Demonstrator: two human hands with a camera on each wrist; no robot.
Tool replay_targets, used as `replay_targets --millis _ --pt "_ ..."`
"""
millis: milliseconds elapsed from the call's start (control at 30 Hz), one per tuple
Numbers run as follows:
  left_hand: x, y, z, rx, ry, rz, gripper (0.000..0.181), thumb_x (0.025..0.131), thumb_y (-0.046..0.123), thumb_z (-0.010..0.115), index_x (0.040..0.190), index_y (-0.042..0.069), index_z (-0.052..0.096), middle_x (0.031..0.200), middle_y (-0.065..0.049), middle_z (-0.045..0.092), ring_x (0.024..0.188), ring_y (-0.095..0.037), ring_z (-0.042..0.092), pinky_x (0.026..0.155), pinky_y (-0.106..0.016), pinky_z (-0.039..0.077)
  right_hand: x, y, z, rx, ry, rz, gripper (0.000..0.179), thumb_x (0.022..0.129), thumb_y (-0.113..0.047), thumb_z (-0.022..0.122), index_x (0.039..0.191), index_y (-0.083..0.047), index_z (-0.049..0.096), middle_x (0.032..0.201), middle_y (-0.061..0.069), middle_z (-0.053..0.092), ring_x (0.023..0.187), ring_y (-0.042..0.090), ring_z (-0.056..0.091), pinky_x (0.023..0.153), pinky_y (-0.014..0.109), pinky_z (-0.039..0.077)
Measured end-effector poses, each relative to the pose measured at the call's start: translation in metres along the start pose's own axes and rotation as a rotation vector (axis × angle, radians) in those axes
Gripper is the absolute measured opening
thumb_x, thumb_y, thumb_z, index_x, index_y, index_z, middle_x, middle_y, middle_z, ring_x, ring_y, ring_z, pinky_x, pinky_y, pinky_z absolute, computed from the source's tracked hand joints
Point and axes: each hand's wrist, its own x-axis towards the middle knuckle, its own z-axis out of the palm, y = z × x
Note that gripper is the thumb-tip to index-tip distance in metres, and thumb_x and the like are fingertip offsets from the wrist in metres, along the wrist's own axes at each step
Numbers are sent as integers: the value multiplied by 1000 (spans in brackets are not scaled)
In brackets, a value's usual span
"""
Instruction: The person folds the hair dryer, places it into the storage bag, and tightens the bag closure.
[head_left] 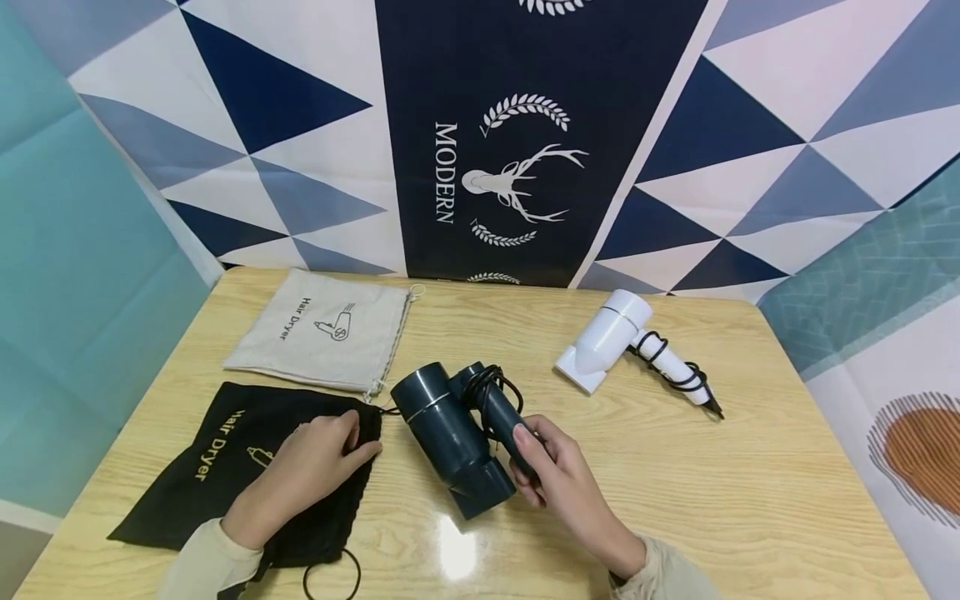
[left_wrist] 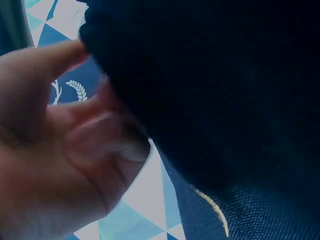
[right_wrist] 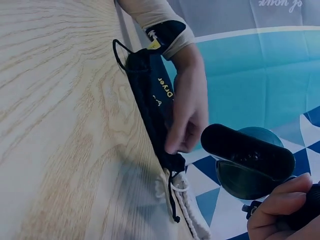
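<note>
My right hand (head_left: 558, 475) grips the handle of a dark hair dryer (head_left: 450, 442), raised over the table with its black cord wound round the handle. In the right wrist view the dryer (right_wrist: 250, 160) shows its dark end. My left hand (head_left: 307, 467) lies over a black drawstring bag (head_left: 217, 433) printed "Hair Dryer" in gold. Its curled fingers and thumb are at the bag's mouth edge; in the left wrist view they meet the dark fabric (left_wrist: 210, 100), which hides some fingertips. A loop of black drawstring (head_left: 332, 575) hangs from the bag's near corner.
A light grey drawstring bag (head_left: 322, 329) printed "Hair Dryer" lies behind the black one. At the back right lies a white hair dryer (head_left: 607, 337), black cord wound on its handle. The wooden table (head_left: 720, 500) meets a patterned backdrop (head_left: 487, 167).
</note>
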Motion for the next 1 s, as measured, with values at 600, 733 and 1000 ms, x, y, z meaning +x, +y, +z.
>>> replay_targets --millis 600,733,1000 --pt "3 -7 -9 -25 -255 -21 23 91 11 67 73 14 54 63 2 47 53 -12 44 52 -29 36 0 5 4 -13 -15 59 36 107 -30 45 114 4 51 67 8 51 47 10 45 42 22 36" --pt "5 -7 -16 -53 -309 -7 21 95 13 65 76 15 56 64 3 48 53 -11 45 52 -28 38 0 7 4 -19 -18 61 36 107 -31 45 112 4 51 67 7 50 47 11 45 42 21 37" --pt "5 -9 -45 -73 -215 105 27 98 14 62 73 17 53 58 5 42 47 -6 40 46 -24 35 2 9 7 -51 -22 56 36 107 -32 45 110 3 52 66 7 51 46 11 45 41 22 37"
